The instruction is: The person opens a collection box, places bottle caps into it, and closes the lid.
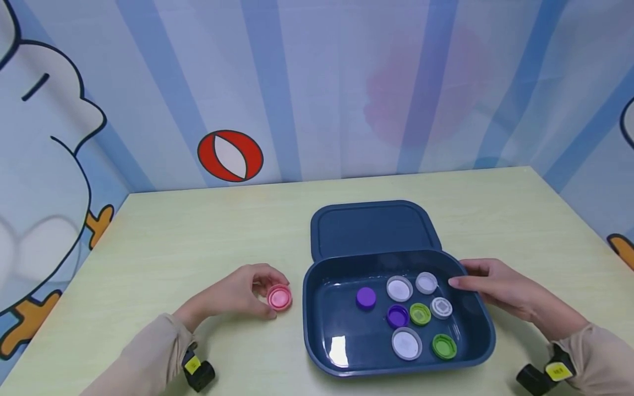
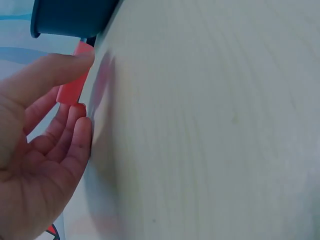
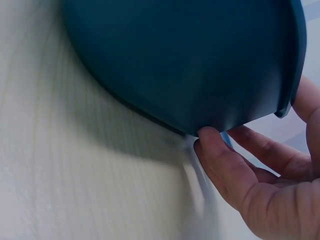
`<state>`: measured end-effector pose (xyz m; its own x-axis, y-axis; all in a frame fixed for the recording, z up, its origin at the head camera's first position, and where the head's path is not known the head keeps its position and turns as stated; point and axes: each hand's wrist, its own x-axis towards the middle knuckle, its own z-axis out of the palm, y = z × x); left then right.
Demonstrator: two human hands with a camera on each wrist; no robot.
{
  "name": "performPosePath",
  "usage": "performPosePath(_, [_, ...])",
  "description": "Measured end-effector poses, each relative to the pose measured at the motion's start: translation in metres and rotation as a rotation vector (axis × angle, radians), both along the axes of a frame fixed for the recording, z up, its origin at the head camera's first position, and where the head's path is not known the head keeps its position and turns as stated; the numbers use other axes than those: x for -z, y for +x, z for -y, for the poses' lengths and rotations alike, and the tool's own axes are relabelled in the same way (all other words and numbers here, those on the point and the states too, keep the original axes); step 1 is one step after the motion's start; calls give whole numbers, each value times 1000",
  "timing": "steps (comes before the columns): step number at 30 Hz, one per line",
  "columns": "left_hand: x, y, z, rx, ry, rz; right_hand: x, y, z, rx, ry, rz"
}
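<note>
Left of the blue tray, my left hand (image 1: 247, 291) pinches a pinkish-red bottle cap (image 1: 279, 297) between thumb and fingers, just over the table. In the left wrist view the cap (image 2: 75, 82) is seen side-on, with a shadow on the tabletop beside it. My right hand (image 1: 500, 286) grips the right end of the blue tray (image 1: 324, 324), thumb over the rim. Seen from the right wrist, its fingertips press the outer wall (image 3: 175, 60). Inside the tray lie several caps: white (image 1: 406, 344), purple (image 1: 366, 298) and green (image 1: 444, 346).
Behind the tray a matching blue lid (image 1: 373, 228) lies flat, its near edge at the tray's back rim. The pale wooden table (image 1: 208, 231) reaches back to a striped cloth backdrop (image 1: 317, 88) with printed cartoon figures.
</note>
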<state>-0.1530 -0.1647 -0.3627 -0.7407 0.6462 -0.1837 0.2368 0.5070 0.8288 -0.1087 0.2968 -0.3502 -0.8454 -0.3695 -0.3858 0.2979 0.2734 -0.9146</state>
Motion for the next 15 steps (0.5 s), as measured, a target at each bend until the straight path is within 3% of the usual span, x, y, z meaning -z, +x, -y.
performPosePath(9, [-11, 5, -9, -108, 23, 114, 1, 1, 0, -3, 0, 1])
performPosePath(15, [-21, 4, -13, -172, 42, 130, 0, 0, 0, -3, -1, 2])
